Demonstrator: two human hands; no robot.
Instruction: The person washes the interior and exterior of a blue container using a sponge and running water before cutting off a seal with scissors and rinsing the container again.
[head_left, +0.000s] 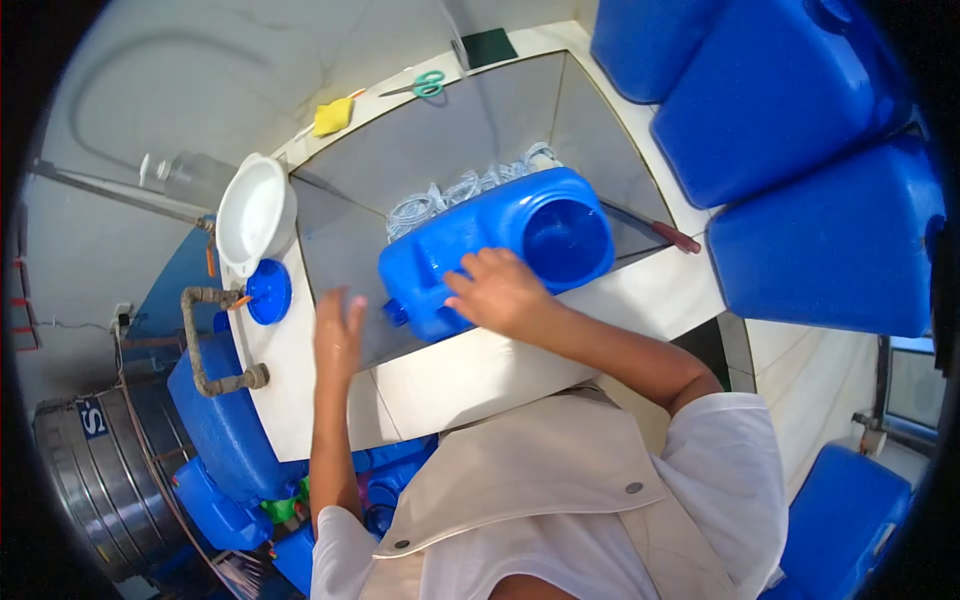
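Note:
A blue plastic water container (465, 238) lies in a tiled sink basin (337, 255), its wide round mouth uncovered and facing up toward me. My right hand (499, 292) rests on its near side by the handle recess, fingers spread. Left of the container, my left hand (339, 330) is raised above the sink's edge with thumb and fingers apart, holding nothing. A small blue spout cap (395, 312) sits at the container's lower left end. Behind it lies a bundle of clear plastic strands (450, 196). A round blue lid (268, 292) is on the left ledge.
A white plastic basin (255, 214) stands on the left ledge near a pipe (191, 337). Scissors (426, 85) and a yellow sponge (333, 117) lie on the back ledge. A red-handled tool (675, 235) crosses the right rim. Large blue containers (817, 240) stand at right.

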